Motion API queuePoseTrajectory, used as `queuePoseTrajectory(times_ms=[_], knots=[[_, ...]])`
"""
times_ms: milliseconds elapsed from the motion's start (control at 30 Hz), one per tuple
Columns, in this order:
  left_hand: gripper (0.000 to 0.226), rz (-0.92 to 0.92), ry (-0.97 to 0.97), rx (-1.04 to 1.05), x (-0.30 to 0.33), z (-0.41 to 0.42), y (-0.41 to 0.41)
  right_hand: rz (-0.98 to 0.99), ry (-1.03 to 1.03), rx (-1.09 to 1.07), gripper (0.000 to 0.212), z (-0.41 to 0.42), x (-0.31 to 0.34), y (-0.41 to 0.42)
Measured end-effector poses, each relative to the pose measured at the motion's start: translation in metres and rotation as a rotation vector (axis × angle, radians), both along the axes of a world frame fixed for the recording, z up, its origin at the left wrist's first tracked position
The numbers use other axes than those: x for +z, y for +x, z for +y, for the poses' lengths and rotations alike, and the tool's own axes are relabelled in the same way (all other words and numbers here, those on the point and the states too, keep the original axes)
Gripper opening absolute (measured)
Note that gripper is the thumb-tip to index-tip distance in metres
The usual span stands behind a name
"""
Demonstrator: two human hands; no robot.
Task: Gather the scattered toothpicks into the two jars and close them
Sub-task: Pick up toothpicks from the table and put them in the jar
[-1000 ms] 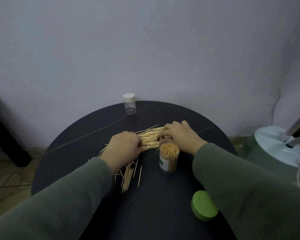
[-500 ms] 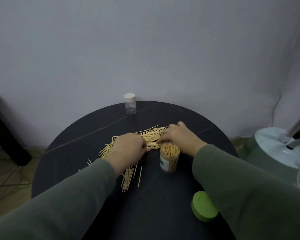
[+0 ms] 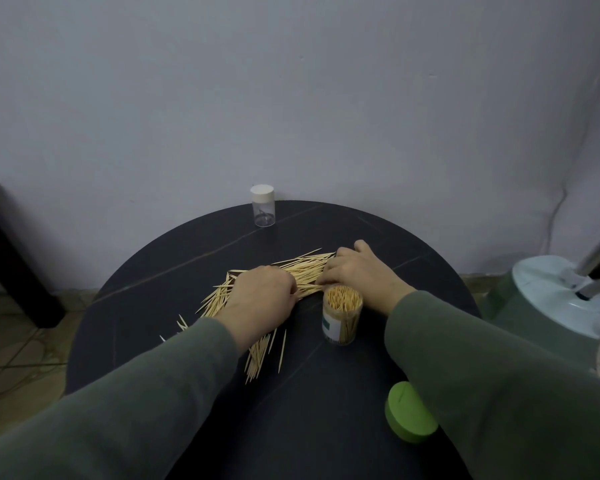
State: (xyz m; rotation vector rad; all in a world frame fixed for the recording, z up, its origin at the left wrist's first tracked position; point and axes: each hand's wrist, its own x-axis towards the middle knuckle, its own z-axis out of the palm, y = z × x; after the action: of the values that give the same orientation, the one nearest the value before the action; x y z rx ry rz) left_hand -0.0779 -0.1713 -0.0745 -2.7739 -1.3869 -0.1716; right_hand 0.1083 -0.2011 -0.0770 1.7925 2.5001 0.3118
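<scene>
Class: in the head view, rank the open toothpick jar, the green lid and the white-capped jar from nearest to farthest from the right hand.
1. Open toothpick jar: just beside the right hand, toward the camera.
2. Green lid: near table edge.
3. White-capped jar: far edge, by the wall.

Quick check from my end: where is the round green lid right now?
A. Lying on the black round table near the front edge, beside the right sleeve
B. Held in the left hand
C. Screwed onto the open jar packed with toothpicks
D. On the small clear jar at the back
A: the round green lid lies on the black round table near its front edge, while the toothpick-filled clear jar stands uncovered and the small clear jar wears a white cap.
</scene>
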Motion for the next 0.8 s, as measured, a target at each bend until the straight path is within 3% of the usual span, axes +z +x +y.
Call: queuePoseTrajectory(times_ms=[800], knots=[[0.021, -0.247, -0.109, 0.121, 0.003, 0.002, 0.002, 0.362, 0.158, -0.233, 0.027, -0.018, 0.006, 0.014]])
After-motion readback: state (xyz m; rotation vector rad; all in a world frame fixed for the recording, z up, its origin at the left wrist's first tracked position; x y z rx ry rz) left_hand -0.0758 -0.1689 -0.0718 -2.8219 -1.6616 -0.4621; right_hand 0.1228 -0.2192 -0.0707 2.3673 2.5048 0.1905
